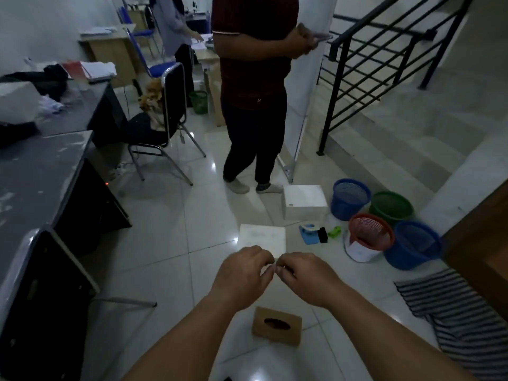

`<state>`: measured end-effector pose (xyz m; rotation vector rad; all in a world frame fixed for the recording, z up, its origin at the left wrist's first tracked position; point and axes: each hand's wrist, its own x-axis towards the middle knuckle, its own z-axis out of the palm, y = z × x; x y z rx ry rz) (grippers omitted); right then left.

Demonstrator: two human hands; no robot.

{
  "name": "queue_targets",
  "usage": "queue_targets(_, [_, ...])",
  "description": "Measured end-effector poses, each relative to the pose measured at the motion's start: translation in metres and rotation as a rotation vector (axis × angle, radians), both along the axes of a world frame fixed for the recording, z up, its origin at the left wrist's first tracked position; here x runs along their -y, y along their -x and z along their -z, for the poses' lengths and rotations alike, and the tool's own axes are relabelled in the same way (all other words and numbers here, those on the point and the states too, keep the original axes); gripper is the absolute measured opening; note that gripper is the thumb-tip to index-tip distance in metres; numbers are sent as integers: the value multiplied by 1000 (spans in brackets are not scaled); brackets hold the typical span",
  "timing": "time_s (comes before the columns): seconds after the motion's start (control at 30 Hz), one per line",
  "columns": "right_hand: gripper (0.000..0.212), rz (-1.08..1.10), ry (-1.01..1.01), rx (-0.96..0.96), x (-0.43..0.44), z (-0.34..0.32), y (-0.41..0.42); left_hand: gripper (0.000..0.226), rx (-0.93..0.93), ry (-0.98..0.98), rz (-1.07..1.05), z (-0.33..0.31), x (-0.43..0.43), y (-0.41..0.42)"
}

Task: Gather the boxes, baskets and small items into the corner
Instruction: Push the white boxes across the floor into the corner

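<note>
Boxes, baskets and small items sit on a pale tiled floor (pixel 170 243) near the foot of a staircase (pixel 384 138) with a black railing (pixel 365 67). A white box (pixel 304 201) lies just beside a blue basket (pixel 349 199), with a green basket (pixel 391 207) behind it, an orange basket (pixel 371 232) resting on a white bucket (pixel 358 251), and a second blue basket (pixel 413 244) nearest a wooden panel (pixel 478 259). Between the white box and the orange basket lie a blue tape dispenser (pixel 309 232), a small black item (pixel 322 235) and a small green item (pixel 335 231). A flat white box (pixel 261 237) lies nearer the camera, its front edge hidden behind the wearer's hands. The left hand (pixel 243 273) and right hand (pixel 306 276) are raised side by side above the floor, fingers curled and fingertips almost meeting; whether they pinch anything cannot be told. Below the forearms, a brown cardboard box (pixel 277 325) with an oval opening lies alone on the tiles. A striped cloth (pixel 456 314) spreads at the right. A person in a dark red shirt (pixel 254 78) stands just behind the white box, beside a black chair (pixel 162 116). Dark benches (pixel 41 166) line the left wall.
</note>
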<state>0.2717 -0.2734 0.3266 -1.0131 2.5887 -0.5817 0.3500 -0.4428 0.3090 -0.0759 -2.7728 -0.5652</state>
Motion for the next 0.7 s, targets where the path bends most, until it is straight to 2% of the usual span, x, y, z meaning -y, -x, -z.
queue_targets(0.3, [25, 67, -18, 40, 125, 21, 110, 21, 138, 78, 68, 19, 124, 115])
queue_targets(0.5, [27, 163, -20, 87, 186, 71, 217, 26, 199, 115, 140, 53, 181, 235])
queue_targets(0.7, [27, 239, -74, 211, 224, 106, 307, 23, 302, 179, 232, 81, 226, 340])
